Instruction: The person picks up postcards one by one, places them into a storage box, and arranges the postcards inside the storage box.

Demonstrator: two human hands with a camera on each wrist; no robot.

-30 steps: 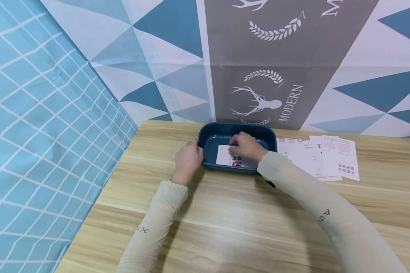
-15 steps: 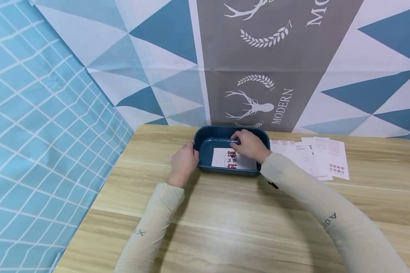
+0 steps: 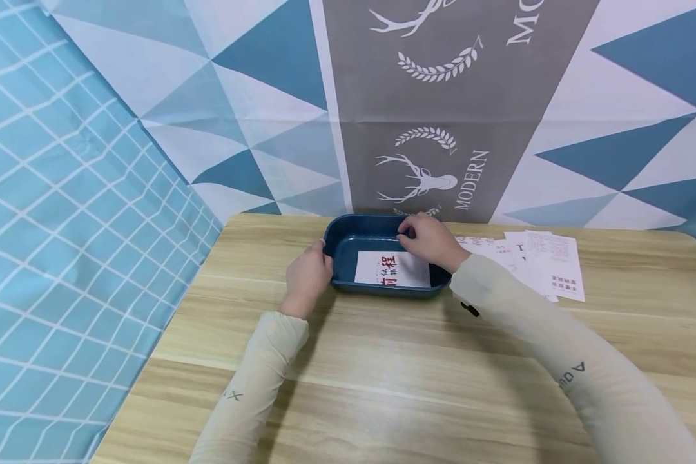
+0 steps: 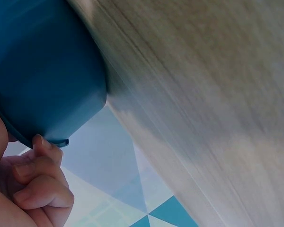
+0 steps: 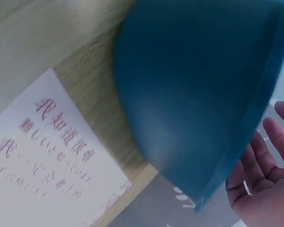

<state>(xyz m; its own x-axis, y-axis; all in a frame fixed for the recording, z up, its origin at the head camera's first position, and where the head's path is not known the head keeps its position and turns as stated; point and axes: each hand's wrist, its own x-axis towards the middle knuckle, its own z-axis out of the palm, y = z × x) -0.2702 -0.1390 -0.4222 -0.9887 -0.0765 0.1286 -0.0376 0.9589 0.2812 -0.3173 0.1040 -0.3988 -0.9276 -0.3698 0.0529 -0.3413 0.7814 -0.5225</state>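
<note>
A dark blue rectangular basin [image 3: 391, 292] stands on the wooden table against the back wall. Inside it lies a white card [image 3: 408, 274] with red and black characters, face up on the bottom. My left hand [image 3: 309, 276] grips the basin's left rim; in the left wrist view its fingers [image 4: 45, 189] curl at the rim of the basin wall [image 4: 47, 71]. Over the basin's back right part is my right hand [image 3: 434, 241], fingers loosely bent and holding nothing. The right wrist view has this hand [image 5: 265, 184] beside the basin's rim [image 5: 236, 161].
Several printed white papers [image 3: 559, 261] overlap on the table to the right of the basin. One sheet with red characters [image 5: 61, 151] lies close by it in the right wrist view. A patterned wall covering [image 3: 423, 58] rises directly behind, and blue grid sheeting [image 3: 81, 258] borders the left.
My right hand has come off the card and drawn back and right toward the basin's far rim, uncovering more of the card. My left hand keeps its hold. The head view has shifted slightly.
</note>
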